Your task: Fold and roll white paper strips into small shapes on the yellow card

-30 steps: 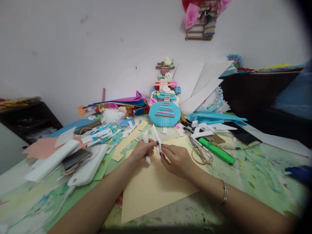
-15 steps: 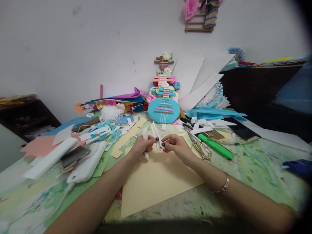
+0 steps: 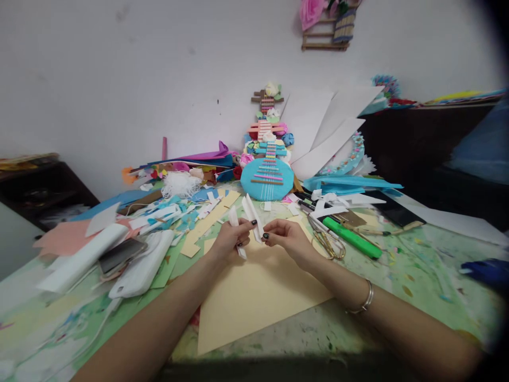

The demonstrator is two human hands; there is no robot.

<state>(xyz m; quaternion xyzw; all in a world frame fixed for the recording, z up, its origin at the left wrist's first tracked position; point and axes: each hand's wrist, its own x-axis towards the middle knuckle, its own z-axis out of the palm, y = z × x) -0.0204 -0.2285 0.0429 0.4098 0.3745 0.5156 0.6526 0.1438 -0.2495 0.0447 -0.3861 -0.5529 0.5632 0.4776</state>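
In the head view, my left hand [image 3: 230, 237] is closed on a narrow folded white paper strip [image 3: 234, 216], whose ends stick out above and below the fingers. My right hand [image 3: 287, 236] pinches the lower end of another folded white paper strip [image 3: 251, 211], which tilts up to the left. My left thumb touches this second strip's side. Both hands are above a cream sheet of paper [image 3: 258, 307]. Behind them a blue paper lute-shaped craft [image 3: 267, 179] stands upright, with coloured bars and white strings.
Gold-handled scissors [image 3: 329, 245] and a green tube-like object [image 3: 352, 237] lie right of my hands. A white power strip [image 3: 141, 265] and a dark phone-like object [image 3: 121, 255] are on the left. Paper scraps [image 3: 178, 215] and a shredded white bundle [image 3: 181, 184] lie farther back.
Both white strips have shifted slightly left and tilted a little more. The grip of each hand looks the same, and the things on the table have stayed put.
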